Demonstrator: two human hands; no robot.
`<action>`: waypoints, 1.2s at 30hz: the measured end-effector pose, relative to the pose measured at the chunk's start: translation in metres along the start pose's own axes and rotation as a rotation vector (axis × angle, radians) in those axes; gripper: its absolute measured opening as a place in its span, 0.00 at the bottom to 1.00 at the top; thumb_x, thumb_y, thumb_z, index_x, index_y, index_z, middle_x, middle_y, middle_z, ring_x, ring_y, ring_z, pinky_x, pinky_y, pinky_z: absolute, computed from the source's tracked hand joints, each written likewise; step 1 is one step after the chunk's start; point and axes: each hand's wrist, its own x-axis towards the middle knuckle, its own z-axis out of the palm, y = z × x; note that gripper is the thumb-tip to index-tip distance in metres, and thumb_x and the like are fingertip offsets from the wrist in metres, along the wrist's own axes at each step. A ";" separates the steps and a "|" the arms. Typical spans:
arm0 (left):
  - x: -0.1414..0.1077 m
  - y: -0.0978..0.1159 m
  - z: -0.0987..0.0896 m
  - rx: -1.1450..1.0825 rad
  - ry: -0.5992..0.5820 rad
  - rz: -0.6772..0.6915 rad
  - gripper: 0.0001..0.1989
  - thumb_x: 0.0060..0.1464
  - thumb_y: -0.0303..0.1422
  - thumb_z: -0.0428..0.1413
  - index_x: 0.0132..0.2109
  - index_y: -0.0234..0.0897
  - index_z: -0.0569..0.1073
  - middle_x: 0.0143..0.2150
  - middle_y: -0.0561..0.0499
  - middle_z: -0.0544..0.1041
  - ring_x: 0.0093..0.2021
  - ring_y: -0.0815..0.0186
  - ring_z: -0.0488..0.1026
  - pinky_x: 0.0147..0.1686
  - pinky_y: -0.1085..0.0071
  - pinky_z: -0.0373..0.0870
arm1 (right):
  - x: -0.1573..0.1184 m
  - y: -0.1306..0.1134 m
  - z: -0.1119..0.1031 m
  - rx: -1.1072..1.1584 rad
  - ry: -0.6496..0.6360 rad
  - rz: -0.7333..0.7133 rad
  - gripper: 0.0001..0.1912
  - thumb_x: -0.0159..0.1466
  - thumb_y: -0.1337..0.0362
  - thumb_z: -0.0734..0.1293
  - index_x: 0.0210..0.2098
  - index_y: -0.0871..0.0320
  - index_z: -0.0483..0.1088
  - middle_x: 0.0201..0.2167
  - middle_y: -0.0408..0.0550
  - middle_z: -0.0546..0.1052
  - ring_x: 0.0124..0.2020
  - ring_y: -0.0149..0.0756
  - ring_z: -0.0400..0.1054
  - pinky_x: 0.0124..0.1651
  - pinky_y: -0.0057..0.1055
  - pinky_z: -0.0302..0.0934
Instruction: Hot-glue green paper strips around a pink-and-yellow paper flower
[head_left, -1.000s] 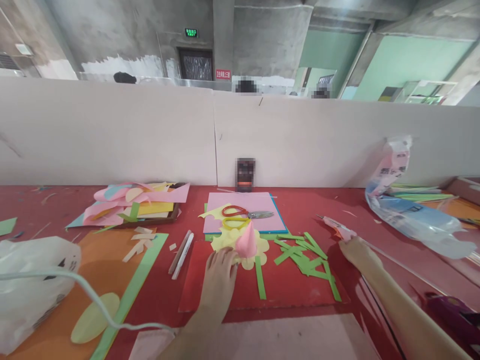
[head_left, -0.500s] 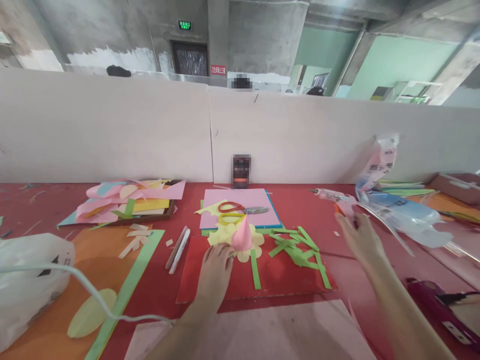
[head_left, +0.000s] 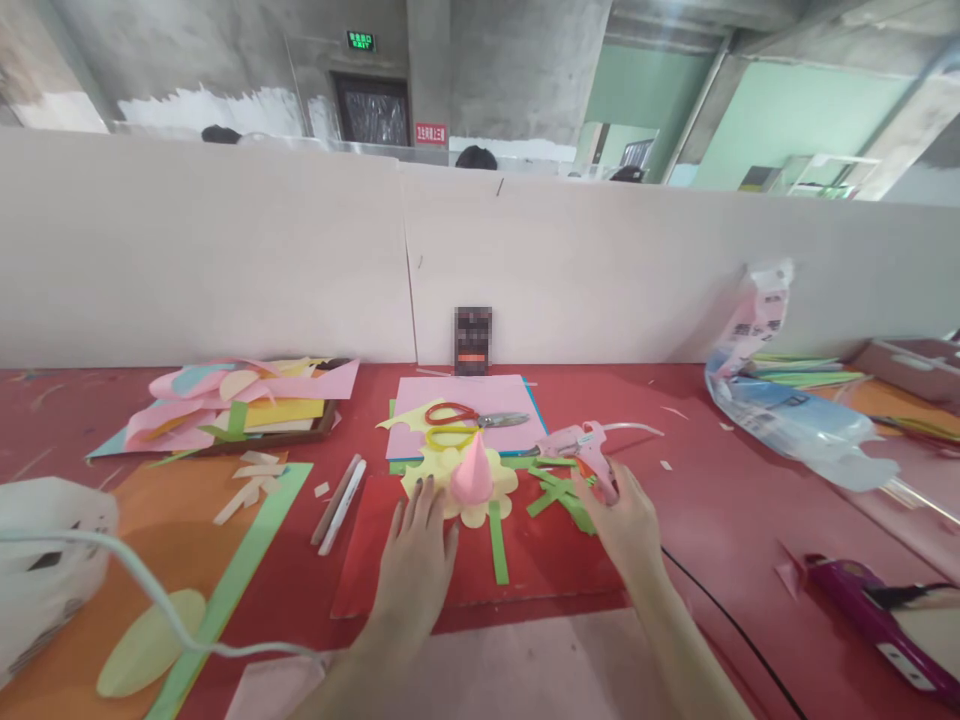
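Observation:
My right hand (head_left: pixel 624 512) grips the handle of a pink hot glue gun (head_left: pixel 577 440), whose nozzle points left. A clear glue stick juts from its back, and a black cord trails away below. My left hand (head_left: pixel 417 550) lies flat with fingers stretched over the left edge of a pale yellow scalloped paper flower (head_left: pixel 431 470). A pink paper cone (head_left: pixel 475 472) stands upright at the flower's middle. Below it a green paper strip (head_left: pixel 498 545) runs down like a stem on the red board (head_left: pixel 457 575). Green strips (head_left: pixel 553 492) lie heaped beside the glue gun.
Scissors (head_left: pixel 502 420) with red and yellow handles rest on pink paper behind the flower. Two pens (head_left: pixel 343 505) lie left of the board. A box of paper scraps (head_left: pixel 322 425) is at back left, a plastic bag (head_left: pixel 810 430) at right, a purple power strip (head_left: pixel 877 620) at lower right.
My right hand has brought the glue gun leftward from the table's right side to over the green strips. My left hand's fingers have spread out flat by the flower. The view shifted slightly.

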 end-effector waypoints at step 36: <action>0.002 0.024 -0.021 -0.199 -0.282 0.517 0.09 0.54 0.35 0.53 0.42 0.39 0.70 0.39 0.51 0.71 0.40 0.64 0.69 0.39 0.65 0.67 | -0.002 0.002 0.002 0.023 -0.373 0.093 0.22 0.51 0.55 0.62 0.45 0.54 0.62 0.37 0.48 0.72 0.36 0.38 0.67 0.33 0.30 0.58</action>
